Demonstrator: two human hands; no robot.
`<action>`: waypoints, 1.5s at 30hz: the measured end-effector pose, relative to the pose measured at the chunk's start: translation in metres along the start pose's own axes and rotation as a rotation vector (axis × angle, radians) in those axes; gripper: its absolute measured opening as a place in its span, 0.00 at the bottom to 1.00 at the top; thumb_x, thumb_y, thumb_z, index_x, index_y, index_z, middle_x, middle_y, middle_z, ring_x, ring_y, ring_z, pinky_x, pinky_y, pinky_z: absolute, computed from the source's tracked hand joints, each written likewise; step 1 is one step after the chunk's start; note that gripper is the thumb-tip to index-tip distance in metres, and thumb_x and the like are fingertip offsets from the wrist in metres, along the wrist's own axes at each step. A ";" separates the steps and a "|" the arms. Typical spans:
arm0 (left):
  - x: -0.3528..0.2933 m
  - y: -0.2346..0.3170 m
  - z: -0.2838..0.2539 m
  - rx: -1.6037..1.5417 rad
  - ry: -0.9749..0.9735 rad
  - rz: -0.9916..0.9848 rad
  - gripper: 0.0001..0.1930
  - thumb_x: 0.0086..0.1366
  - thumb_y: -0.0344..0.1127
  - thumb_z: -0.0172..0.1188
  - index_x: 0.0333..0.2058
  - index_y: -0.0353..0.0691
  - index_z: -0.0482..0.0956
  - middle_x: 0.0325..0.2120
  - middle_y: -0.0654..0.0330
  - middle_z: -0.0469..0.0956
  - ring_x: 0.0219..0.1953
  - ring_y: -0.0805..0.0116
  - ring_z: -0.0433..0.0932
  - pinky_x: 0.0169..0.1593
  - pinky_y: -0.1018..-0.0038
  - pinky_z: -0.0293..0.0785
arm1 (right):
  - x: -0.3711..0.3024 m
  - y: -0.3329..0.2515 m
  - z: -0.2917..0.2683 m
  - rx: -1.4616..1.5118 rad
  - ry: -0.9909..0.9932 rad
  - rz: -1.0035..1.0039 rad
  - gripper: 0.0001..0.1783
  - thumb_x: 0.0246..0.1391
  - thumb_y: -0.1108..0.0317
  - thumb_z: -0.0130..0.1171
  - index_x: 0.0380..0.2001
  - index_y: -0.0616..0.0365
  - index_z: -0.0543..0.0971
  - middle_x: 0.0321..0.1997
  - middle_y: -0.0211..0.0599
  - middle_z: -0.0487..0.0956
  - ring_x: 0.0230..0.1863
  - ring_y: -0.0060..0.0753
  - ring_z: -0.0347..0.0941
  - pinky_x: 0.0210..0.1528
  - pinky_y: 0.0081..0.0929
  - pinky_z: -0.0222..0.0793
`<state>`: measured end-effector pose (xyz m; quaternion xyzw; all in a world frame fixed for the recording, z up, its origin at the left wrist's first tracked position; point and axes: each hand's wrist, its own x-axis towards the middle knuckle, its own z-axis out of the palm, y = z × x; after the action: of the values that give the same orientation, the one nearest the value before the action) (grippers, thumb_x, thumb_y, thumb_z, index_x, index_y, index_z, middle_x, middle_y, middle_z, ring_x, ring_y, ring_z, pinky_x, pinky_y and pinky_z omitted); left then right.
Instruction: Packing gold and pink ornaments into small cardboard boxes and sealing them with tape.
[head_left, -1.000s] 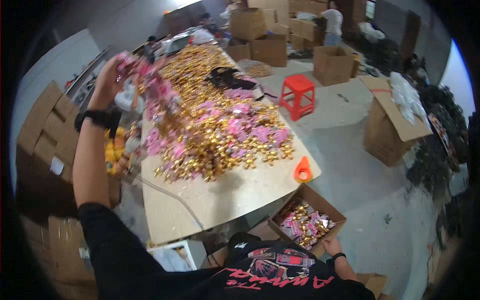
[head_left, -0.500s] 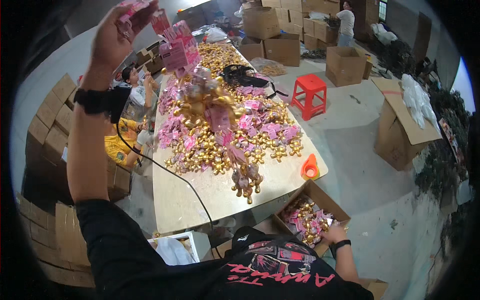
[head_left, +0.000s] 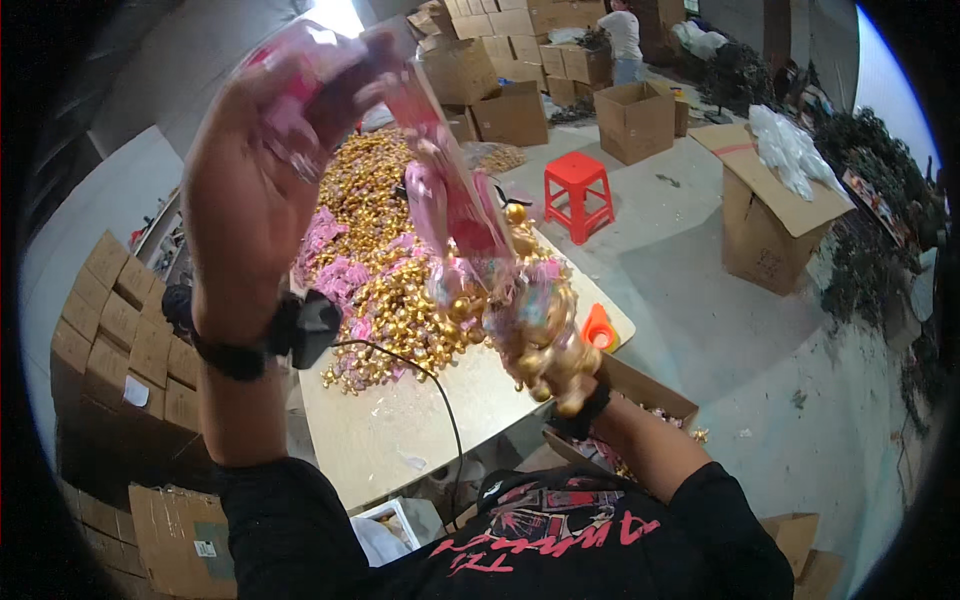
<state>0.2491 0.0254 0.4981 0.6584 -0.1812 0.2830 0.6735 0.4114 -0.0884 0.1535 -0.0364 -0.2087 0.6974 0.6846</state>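
Pink packets (head_left: 472, 222) hang from curled left fingers (head_left: 345, 95), right grip hidden, table edge (head_left: 390, 465) bare.

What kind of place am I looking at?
Probably a packing workshop or warehouse: there's a long table heaped with gold trinkets, stacked cardboard boxes on the left, and an open carton farther back.

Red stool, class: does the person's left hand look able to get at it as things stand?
Probably not: the left hand is raised and already holds pink-topped packets, while the stool stands well off on the floor, right of the table.
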 end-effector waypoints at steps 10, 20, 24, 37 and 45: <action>-0.147 -0.193 0.038 0.231 0.429 -0.416 0.16 0.64 0.33 0.50 0.44 0.25 0.75 0.41 0.44 0.79 0.46 0.55 0.78 0.50 0.66 0.74 | -0.091 -0.083 0.077 -1.403 0.529 -0.332 0.16 0.55 0.62 0.63 0.39 0.60 0.73 0.28 0.27 0.76 0.28 0.17 0.70 0.33 0.19 0.68; -0.190 -0.230 0.014 0.115 0.709 -0.436 0.10 0.66 0.29 0.52 0.39 0.27 0.77 0.36 0.52 0.81 0.36 0.66 0.80 0.44 0.72 0.75 | -0.154 -0.090 0.033 -1.186 0.886 -0.298 0.13 0.57 0.67 0.58 0.42 0.64 0.73 0.27 0.27 0.74 0.25 0.15 0.69 0.28 0.18 0.67; -0.178 -0.204 -0.031 0.225 0.874 -0.289 0.10 0.68 0.31 0.52 0.40 0.30 0.77 0.32 0.58 0.79 0.35 0.72 0.78 0.39 0.77 0.73 | -0.161 -0.084 0.029 -1.218 0.887 -0.246 0.13 0.57 0.67 0.58 0.42 0.64 0.73 0.27 0.27 0.74 0.26 0.15 0.69 0.29 0.18 0.67; -0.186 -0.279 -0.109 0.630 0.617 -0.903 0.23 0.68 0.43 0.54 0.57 0.36 0.70 0.46 0.54 0.77 0.45 0.66 0.75 0.51 0.72 0.73 | -0.116 -0.062 -0.060 -1.026 0.741 -0.256 0.12 0.63 0.62 0.53 0.38 0.62 0.73 0.31 0.33 0.78 0.30 0.21 0.73 0.36 0.22 0.70; -0.263 -0.322 -0.054 0.477 0.296 -1.256 0.24 0.67 0.47 0.55 0.56 0.39 0.72 0.47 0.59 0.76 0.47 0.68 0.73 0.47 0.70 0.71 | -0.153 -0.040 -0.162 -1.558 0.711 0.350 0.23 0.51 0.59 0.64 0.44 0.64 0.74 0.32 0.41 0.80 0.35 0.30 0.77 0.38 0.30 0.72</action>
<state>0.2383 0.0502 0.0792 0.7232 0.3962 -0.0420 0.5641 0.5123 -0.1985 -0.0161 -0.7408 -0.3915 0.3989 0.3725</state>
